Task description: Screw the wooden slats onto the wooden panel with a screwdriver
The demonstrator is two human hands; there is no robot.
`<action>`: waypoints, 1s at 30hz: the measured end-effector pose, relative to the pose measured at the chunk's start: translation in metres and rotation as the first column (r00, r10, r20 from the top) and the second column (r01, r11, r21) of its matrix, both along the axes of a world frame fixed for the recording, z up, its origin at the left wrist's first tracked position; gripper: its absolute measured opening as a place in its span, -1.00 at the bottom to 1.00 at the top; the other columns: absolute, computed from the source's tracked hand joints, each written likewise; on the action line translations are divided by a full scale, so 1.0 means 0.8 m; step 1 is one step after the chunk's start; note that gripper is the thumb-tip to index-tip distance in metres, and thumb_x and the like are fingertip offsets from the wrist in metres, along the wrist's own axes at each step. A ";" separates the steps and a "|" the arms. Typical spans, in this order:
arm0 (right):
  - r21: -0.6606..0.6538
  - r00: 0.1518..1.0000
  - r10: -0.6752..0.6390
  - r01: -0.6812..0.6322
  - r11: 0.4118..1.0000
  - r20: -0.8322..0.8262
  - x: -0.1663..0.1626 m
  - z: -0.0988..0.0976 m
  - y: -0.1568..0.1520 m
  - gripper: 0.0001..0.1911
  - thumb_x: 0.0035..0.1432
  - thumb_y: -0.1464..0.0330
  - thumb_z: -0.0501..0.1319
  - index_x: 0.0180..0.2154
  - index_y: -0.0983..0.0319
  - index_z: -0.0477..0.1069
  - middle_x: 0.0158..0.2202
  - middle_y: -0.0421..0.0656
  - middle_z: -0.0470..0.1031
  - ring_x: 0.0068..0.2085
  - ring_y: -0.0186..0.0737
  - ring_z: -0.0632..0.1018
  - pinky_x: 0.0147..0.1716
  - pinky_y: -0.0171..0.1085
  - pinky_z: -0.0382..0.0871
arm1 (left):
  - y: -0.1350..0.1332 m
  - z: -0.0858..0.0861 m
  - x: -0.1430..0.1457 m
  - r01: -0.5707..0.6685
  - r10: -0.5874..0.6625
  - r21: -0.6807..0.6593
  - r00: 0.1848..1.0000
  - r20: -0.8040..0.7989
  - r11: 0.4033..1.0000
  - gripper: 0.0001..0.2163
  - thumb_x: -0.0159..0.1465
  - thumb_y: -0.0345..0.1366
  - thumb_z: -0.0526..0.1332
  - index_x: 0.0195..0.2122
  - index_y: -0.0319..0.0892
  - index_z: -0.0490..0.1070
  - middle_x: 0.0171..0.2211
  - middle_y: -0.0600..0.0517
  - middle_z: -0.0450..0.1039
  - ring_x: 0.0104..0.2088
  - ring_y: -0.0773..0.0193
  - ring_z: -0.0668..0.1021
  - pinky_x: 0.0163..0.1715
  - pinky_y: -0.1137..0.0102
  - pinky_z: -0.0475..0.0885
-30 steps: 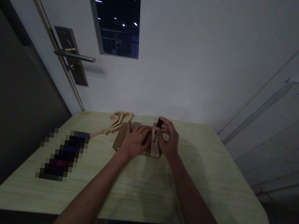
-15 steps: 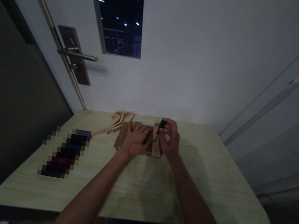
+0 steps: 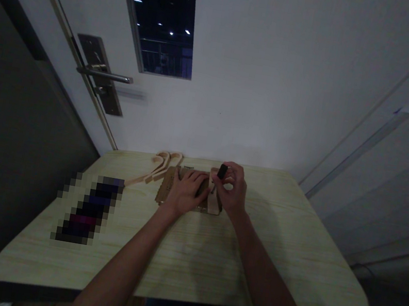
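Observation:
My left hand [image 3: 184, 192] lies flat with its fingers spread on a brown board [image 3: 166, 186], its thumb close to a pale wooden strip [image 3: 213, 204]. The strip rests across the board's right end. In my right hand [image 3: 234, 192] is a small screwdriver with a black handle [image 3: 222, 171], pinched between thumb and fingers. Its thin shaft points down at the wooden strip. Whether the tip sits in a screw is too small to make out.
Curved pale wooden pieces [image 3: 161, 163] lie at the table's back left. A dark, pixelated object [image 3: 90, 209] is on the left side of the table [image 3: 185, 270]. Behind the table stands a white door with a metal handle [image 3: 107, 75].
My right fingers have shifted slightly on the screwdriver, and its handle tilts a little differently. My left hand stays in place on the board.

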State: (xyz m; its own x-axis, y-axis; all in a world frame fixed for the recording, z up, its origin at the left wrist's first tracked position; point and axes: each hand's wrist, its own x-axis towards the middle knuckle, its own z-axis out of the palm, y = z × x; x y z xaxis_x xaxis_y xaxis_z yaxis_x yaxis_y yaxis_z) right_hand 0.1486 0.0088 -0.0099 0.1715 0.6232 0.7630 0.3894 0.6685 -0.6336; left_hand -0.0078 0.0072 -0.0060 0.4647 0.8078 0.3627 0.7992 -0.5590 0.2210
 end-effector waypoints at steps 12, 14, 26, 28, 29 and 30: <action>-0.023 0.995 0.098 -0.098 0.995 -0.011 0.000 0.007 -0.007 -0.70 0.26 0.26 0.12 0.02 0.12 0.26 -0.27 -0.15 0.54 -0.34 -0.30 0.60 -0.42 -0.34 0.53 | 0.000 0.001 0.000 -0.001 0.001 -0.016 1.000 -0.003 1.000 -0.69 0.36 -0.12 0.02 0.09 -0.03 0.26 0.15 -0.02 0.36 0.19 0.06 0.30 0.22 -0.23 -0.12; -0.015 0.997 0.072 -0.072 0.997 -0.004 0.000 0.006 -0.006 -0.70 0.24 0.26 0.15 0.01 0.11 0.29 -0.26 -0.16 0.53 -0.36 -0.32 0.58 -0.47 -0.37 0.51 | 0.000 0.001 0.000 0.002 -0.002 -0.012 1.000 -0.006 1.000 -0.69 0.36 -0.13 0.02 0.09 -0.04 0.27 0.15 -0.03 0.36 0.19 0.06 0.30 0.22 -0.23 -0.13; -0.031 0.996 0.074 -0.072 0.997 0.049 0.003 0.004 -0.005 -0.66 0.24 0.24 0.15 0.05 0.11 0.34 -0.05 -0.08 0.50 -0.20 -0.25 0.57 -0.39 -0.29 0.55 | 0.000 0.002 0.000 -0.009 0.009 -0.008 1.000 -0.018 1.000 -0.68 0.36 -0.10 0.00 0.08 -0.04 0.27 0.15 -0.02 0.35 0.20 0.04 0.29 0.21 -0.23 -0.10; -0.035 0.994 0.103 -0.102 0.994 0.022 0.003 0.005 -0.007 -0.67 0.27 0.24 0.11 0.06 0.11 0.33 -0.03 -0.07 0.50 -0.13 -0.21 0.57 -0.28 -0.22 0.57 | 0.000 0.002 0.000 -0.011 0.010 -0.017 1.000 -0.018 1.000 -0.68 0.36 -0.10 0.01 0.08 -0.03 0.28 0.15 -0.03 0.35 0.20 0.03 0.29 0.21 -0.23 -0.10; -0.042 0.992 0.127 -0.127 0.991 0.008 0.002 0.005 -0.007 -0.67 0.28 0.24 0.09 0.06 0.11 0.32 -0.03 -0.06 0.50 -0.11 -0.21 0.57 -0.24 -0.20 0.57 | 0.000 0.002 0.000 -0.010 0.009 -0.020 1.000 -0.017 1.000 -0.69 0.36 -0.11 0.01 0.08 -0.03 0.28 0.15 -0.03 0.34 0.20 0.03 0.29 0.21 -0.23 -0.10; -0.052 0.988 0.155 -0.155 0.987 -0.004 0.002 0.005 -0.007 -0.67 0.29 0.24 0.08 0.07 0.12 0.31 -0.04 -0.07 0.51 -0.12 -0.22 0.58 -0.21 -0.19 0.57 | 0.000 0.001 0.000 -0.009 0.009 -0.020 1.000 -0.015 1.000 -0.69 0.36 -0.11 0.01 0.08 -0.02 0.28 0.15 -0.03 0.35 0.19 0.04 0.29 0.22 -0.23 -0.11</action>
State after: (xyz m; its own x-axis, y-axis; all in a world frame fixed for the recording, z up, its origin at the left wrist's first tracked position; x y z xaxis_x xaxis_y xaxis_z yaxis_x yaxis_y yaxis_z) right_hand 0.1502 0.0028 -0.0058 0.0695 0.6808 0.7292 0.2834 0.6874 -0.6688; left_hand -0.0079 0.0069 -0.0050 0.4627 0.8191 0.3391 0.8074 -0.5473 0.2205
